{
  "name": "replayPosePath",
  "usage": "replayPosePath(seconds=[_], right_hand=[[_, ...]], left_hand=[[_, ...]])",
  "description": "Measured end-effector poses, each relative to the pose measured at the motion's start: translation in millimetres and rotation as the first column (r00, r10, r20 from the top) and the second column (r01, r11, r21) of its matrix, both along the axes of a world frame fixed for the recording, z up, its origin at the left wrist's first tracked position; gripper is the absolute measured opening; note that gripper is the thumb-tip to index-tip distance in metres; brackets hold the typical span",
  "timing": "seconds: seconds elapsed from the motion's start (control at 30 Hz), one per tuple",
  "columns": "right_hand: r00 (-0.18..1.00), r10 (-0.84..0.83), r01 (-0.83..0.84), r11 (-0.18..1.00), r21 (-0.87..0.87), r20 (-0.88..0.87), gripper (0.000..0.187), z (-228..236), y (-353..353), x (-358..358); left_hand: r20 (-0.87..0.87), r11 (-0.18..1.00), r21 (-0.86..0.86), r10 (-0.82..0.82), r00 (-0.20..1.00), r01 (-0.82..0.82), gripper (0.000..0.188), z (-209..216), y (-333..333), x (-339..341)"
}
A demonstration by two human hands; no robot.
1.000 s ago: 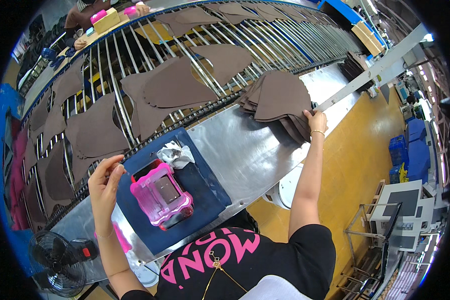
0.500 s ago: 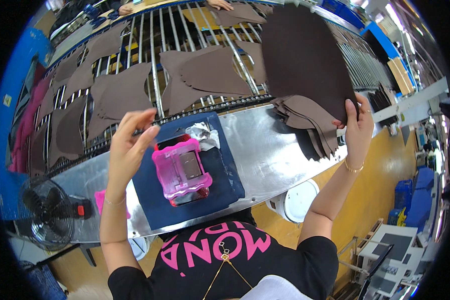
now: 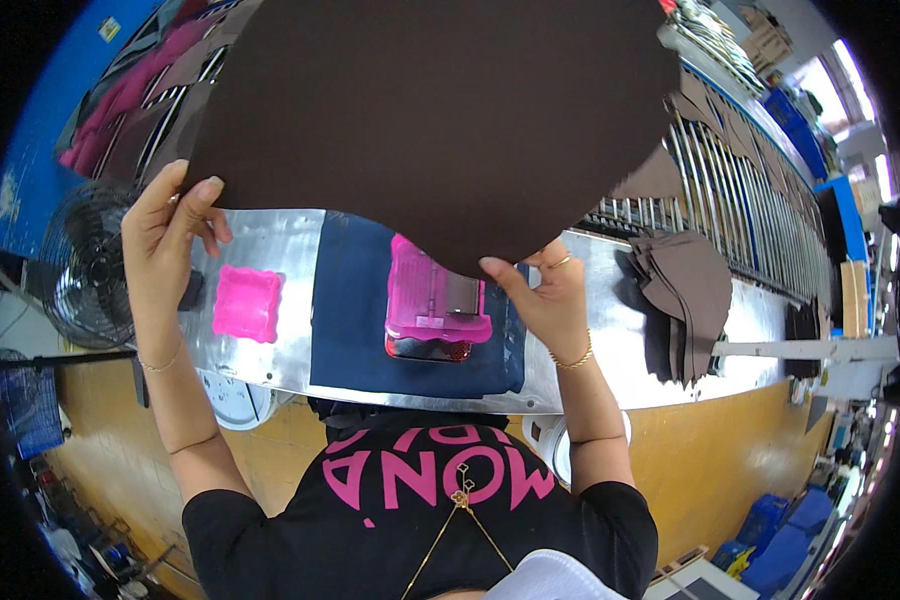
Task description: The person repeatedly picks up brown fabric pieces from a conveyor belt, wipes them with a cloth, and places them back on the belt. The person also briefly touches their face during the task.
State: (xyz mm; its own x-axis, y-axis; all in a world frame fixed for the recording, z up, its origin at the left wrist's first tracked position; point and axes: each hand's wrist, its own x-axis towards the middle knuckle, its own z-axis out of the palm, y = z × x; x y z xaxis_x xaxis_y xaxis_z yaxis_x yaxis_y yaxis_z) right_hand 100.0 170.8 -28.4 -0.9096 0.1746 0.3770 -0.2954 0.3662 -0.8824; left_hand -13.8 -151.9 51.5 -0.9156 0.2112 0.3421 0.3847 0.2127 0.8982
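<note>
A large dark brown sheet (image 3: 440, 120) with curved edges, leather-like or fabric-like, is held up in front of me. My left hand (image 3: 160, 250) pinches its lower left corner between thumb and fingers. My right hand (image 3: 552, 305) grips the rounded lower end, thumb in front and the other fingers partly behind. Below the sheet, a pink scalloped tray (image 3: 410, 290) sits on a dark blue mat (image 3: 350, 340), its upper part covered by the sheet. A grey rectangular piece (image 3: 463, 295) lies in the tray, and a red-rimmed object (image 3: 425, 350) shows under it.
To the right, a stack of brown cut pieces (image 3: 695, 290) lies on the metal table (image 3: 300, 350). A small pink dish (image 3: 246, 303) and a black fan (image 3: 80, 270) are at the left. Beyond the table runs a roller rack (image 3: 735, 200) bearing more cut pieces.
The brown sheet has swung left and nearer, now spanning both hands. My left hand has moved left and taken hold of its corner. My right hand has come inward, away from the stack.
</note>
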Motion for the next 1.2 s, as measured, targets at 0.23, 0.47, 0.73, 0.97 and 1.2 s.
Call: replayPosePath(seconds=[0.23,0.47,0.73,0.97,1.2], right_hand=[[0.991,0.062,-0.014,0.931,0.364,-0.120,0.017,-10.9,-9.5,-9.3],[0.989,-0.041,0.118,0.797,0.593,-0.143,0.020,-18.4,42.7,36.4],[0.909,-0.413,0.342,0.811,0.475,0.050,0.017,-46.1,97.2,124.3],[0.731,-0.495,0.291,0.849,0.441,0.470,0.031,-7.8,159.8,209.3],[0.724,-0.690,0.690,0.724,-0.012,0.021,0.018,38.1,179.9,187.2]], left_hand=[[0.033,0.989,-0.114,0.099,0.994,-0.095,0.016,-11.5,-30.2,18.0],[0.256,0.964,-0.205,-0.112,0.960,0.167,0.006,-49.1,21.1,23.9],[-0.120,0.759,-0.507,-0.531,0.839,0.409,0.010,-55.2,108.9,20.6],[-0.216,0.557,-0.621,-0.798,0.563,0.551,0.007,-51.8,193.0,28.9],[-0.683,0.780,-0.503,-0.623,0.383,0.371,0.003,22.2,292.1,-16.2]])
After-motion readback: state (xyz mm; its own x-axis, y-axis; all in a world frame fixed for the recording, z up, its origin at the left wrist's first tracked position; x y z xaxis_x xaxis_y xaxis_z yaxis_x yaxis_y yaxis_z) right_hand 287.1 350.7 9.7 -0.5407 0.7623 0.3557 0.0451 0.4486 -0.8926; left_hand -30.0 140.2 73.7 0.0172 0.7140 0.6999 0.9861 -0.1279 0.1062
